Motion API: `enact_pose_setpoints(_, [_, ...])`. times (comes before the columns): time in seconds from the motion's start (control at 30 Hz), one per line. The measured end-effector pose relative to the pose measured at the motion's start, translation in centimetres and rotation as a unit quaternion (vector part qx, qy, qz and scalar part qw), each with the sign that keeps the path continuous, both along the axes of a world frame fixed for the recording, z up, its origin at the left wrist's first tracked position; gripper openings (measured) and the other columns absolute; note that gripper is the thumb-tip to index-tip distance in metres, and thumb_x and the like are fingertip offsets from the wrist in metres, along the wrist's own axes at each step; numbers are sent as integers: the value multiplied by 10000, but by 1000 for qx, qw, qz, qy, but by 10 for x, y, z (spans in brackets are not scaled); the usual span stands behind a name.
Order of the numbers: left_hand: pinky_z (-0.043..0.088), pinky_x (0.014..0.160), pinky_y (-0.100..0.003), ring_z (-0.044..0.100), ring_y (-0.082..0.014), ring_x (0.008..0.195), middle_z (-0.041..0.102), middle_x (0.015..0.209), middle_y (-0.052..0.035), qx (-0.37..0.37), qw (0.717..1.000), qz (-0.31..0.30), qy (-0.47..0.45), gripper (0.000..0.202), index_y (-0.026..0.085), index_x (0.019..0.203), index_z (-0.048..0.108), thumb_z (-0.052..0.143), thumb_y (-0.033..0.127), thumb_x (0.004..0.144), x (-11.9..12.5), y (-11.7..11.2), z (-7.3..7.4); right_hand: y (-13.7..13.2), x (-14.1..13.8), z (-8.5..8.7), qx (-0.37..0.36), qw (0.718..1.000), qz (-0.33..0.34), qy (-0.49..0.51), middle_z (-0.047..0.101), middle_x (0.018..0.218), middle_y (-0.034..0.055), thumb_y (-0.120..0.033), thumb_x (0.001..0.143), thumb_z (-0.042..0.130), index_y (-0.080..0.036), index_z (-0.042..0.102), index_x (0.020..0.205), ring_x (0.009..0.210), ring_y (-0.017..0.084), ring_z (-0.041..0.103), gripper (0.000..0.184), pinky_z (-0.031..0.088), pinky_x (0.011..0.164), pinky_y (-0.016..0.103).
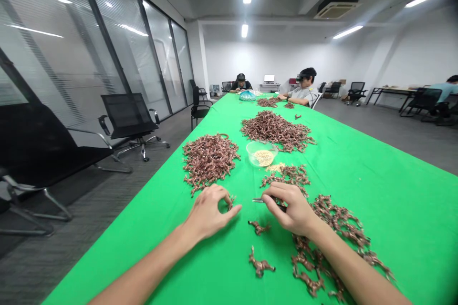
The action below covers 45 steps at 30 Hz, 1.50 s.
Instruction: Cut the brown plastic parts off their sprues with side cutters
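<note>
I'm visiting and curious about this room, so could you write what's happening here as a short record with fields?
Left hand: fingertips pinch a small copper-brown branched piece
Right hand: holds a thin metal tool
Nearby: loose branched pieces and a heap of them
Table: green cloth, larger heaps, clear bowl of pale granules
Other people: two seated co-workers at the far end
</note>
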State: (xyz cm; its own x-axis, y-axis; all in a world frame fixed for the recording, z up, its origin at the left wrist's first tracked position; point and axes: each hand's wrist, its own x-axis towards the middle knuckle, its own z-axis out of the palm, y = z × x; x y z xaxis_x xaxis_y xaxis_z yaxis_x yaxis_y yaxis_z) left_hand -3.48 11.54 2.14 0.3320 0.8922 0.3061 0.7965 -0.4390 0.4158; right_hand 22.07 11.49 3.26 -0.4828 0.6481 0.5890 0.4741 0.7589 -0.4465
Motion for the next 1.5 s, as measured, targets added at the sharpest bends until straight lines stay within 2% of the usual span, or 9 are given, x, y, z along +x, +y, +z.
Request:
enact_pose_setpoints(0.37, [421,864,-407,596,-257,892,688,868,-66,-7,998,50,33,191,214,807,695,581,357,864,-5,4,-6,-3,-1,2,67,988,-20,137,623,783,39,-186,960,507,-187,645,899,705,171,574,151,437,668,291])
enact_pose_setpoints(0.53, [456,813,-385,635,-242,820,724,838,-57,-54,996,35,-66,178,203,808,729,634,350,837,-7,8,-4,-3,4,6,98,973,-75,194,634,775,39,-186,959,519,-181,661,894,674,167,574,156,428,614,289])
enact_pose_setpoints(0.63, [494,753,-346,658,-224,806,736,852,-64,-110,968,14,-224,216,172,877,723,664,375,836,-7,13,1,-3,6,7,101,970,-93,201,638,776,45,-197,961,517,-181,663,893,691,179,592,162,439,625,299])
enact_pose_setpoints(0.77, [542,769,-341,677,-193,795,737,896,-77,-171,893,3,-417,311,141,939,673,754,398,783,-4,14,6,-4,3,6,97,974,-82,188,629,762,36,-198,958,515,-185,661,897,649,166,569,158,424,592,293])
enact_pose_setpoints(0.87, [559,768,-342,694,-177,763,749,938,-99,-228,840,-6,-492,385,127,1005,662,793,392,759,1,11,7,-6,1,5,98,975,-72,188,621,749,31,-194,955,515,-190,654,894,619,159,547,152,417,574,292])
enact_pose_setpoints(0.93, [560,777,-337,702,-176,774,753,973,-118,-254,821,-11,-510,409,115,1031,672,810,376,748,4,8,6,-7,0,4,103,973,-74,193,630,763,35,-187,953,519,-191,654,890,638,164,565,149,428,586,294])
enact_pose_setpoints(1.13, [553,840,-345,708,-186,844,748,997,-139,-299,792,-15,-533,384,89,1045,690,805,328,768,7,5,3,-7,2,4,110,972,-85,191,661,806,47,-186,952,520,-190,665,915,679,174,609,149,454,603,296])
enact_pose_setpoints(1.4, [540,877,-364,699,-177,826,734,921,-94,-306,779,-24,-546,324,109,978,700,822,302,747,6,6,-1,-6,1,3,95,976,-88,175,645,765,39,-227,955,518,-187,665,886,633,168,583,167,437,576,296])
enact_pose_setpoints(1.5, [479,997,-366,680,-194,995,734,1018,-93,-297,777,-51,-553,269,133,989,712,793,284,782,7,6,-2,-6,0,2,64,983,-71,157,607,710,18,-227,963,507,-188,650,857,576,147,533,182,407,552,284])
